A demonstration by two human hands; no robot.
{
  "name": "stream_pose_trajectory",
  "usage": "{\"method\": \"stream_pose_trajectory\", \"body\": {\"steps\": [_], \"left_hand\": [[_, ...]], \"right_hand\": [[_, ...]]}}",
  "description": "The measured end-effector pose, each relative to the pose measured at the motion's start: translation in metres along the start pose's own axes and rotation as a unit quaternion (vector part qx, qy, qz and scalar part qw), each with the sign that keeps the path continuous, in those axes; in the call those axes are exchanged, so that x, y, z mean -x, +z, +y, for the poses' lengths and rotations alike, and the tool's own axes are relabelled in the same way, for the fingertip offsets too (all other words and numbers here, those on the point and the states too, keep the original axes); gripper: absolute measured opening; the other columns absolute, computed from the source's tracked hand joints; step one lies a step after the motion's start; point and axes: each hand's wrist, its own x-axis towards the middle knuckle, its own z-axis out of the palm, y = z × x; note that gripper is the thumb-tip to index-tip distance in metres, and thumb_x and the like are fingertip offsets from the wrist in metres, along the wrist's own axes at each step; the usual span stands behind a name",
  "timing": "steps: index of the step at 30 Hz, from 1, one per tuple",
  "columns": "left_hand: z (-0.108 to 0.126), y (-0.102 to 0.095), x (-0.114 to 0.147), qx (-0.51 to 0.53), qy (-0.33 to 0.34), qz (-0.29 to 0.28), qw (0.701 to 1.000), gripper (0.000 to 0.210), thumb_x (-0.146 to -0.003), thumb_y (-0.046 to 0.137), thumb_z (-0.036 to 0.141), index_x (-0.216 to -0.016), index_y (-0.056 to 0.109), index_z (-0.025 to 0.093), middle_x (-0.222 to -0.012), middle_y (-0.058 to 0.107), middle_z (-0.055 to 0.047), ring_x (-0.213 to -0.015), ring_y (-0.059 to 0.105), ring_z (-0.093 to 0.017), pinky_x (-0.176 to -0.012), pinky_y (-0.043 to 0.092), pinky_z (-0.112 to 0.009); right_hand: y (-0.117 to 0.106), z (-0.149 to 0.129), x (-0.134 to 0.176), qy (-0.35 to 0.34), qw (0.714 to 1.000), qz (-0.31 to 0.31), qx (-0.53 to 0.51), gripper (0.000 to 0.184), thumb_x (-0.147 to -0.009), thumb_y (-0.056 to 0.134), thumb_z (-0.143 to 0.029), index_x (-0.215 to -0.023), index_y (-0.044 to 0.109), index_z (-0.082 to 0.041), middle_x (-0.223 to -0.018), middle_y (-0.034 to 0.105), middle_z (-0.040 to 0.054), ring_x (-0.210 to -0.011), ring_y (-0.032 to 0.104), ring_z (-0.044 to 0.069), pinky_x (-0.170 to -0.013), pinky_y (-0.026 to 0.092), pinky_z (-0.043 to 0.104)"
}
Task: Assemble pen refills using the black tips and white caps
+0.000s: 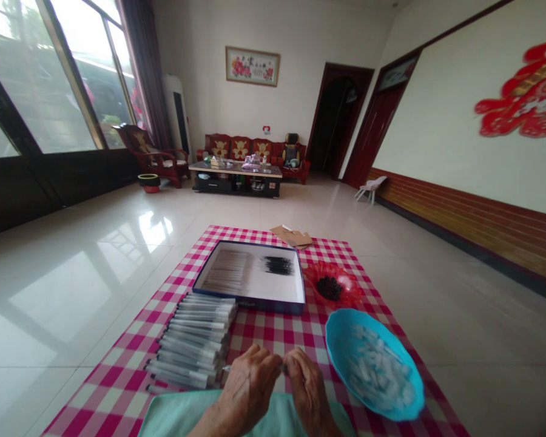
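Note:
Close together at the table's near edge, my left hand (252, 385) and my right hand (307, 388) are both closed, fingertips nearly meeting. My left hand grips a slim pen (227, 368), whose pale end pokes out on its left side. The right fingers pinch at the pen's other end, where a small dark bit shows between the hands; the fingers hide most of it. Left of them lies a pile of clear-barrelled pens (191, 340) with whitish caps. On the right, a blue bowl (334, 331) holds many translucent white caps (382, 370).
Beyond my hands, a shallow box (275, 291) contains thin clear tubes (225, 271) and black refills (278, 265). A red flower-shaped dish (352, 291) holds small black pieces (329, 287). Brown cardboard (292, 236) lies at the far edge of the checked tablecloth (273, 328).

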Motion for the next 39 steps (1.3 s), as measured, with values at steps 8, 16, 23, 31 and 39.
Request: {"method": "stream_pose_trajectory", "body": {"steps": [8,16,23,31,39], "left_hand": [[-0.005,-0.003,0.001,-0.01,-0.03,0.007,0.999,0.019,-0.091,0.043,0.016,-0.087,0.061,0.021,-0.073,0.061,-0.003,-0.073,0.056,-0.02,-0.066,0.041,-0.028],[0.0,-0.004,-0.002,-0.014,0.004,-0.001,1.0,0.021,-0.091,0.041,0.014,-0.087,0.061,0.02,-0.072,0.061,-0.003,-0.07,0.057,-0.018,-0.069,0.042,-0.028],[-0.002,-0.004,0.0,-0.022,-0.016,0.0,1.0,0.019,-0.09,0.043,0.015,-0.086,0.061,0.021,-0.072,0.061,-0.003,-0.071,0.056,-0.019,-0.066,0.042,-0.028],[-0.002,-0.002,0.0,-0.019,0.01,-0.005,1.0,0.021,-0.091,0.04,0.013,-0.087,0.06,0.02,-0.072,0.062,-0.002,-0.07,0.058,-0.018,-0.069,0.042,-0.029],[-0.003,-0.004,0.001,-0.023,-0.014,-0.005,1.0,0.019,-0.09,0.043,0.015,-0.086,0.061,0.02,-0.072,0.061,-0.003,-0.07,0.057,-0.019,-0.068,0.042,-0.028]], "right_hand": [[-0.013,-0.008,-0.003,-0.013,0.999,-0.047,-0.004,0.033,-0.092,0.042,-0.038,-0.081,0.066,-0.018,-0.078,0.067,0.0013,-0.074,0.061,0.013,-0.069,0.051,0.021],[-0.004,-0.005,-0.004,0.047,0.996,-0.061,-0.041,0.033,-0.096,0.037,-0.035,-0.07,0.053,-0.023,-0.066,0.056,0.0008,-0.06,0.056,0.016,-0.058,0.049,0.026],[-0.012,0.001,0.001,0.057,0.995,-0.066,-0.042,0.026,-0.089,0.047,-0.047,-0.085,0.061,-0.026,-0.081,0.066,0.0036,-0.078,0.062,0.021,-0.073,0.052,0.031],[-0.006,-0.012,-0.005,0.095,0.99,-0.091,-0.058,0.034,-0.094,0.038,-0.042,-0.068,0.051,-0.024,-0.063,0.055,0.0001,-0.059,0.054,0.016,-0.057,0.047,0.025],[-0.017,-0.009,-0.003,0.066,0.993,-0.08,-0.047,0.022,-0.089,0.049,-0.043,-0.081,0.06,-0.025,-0.076,0.064,0.0019,-0.072,0.061,0.018,-0.067,0.051,0.027]]}}
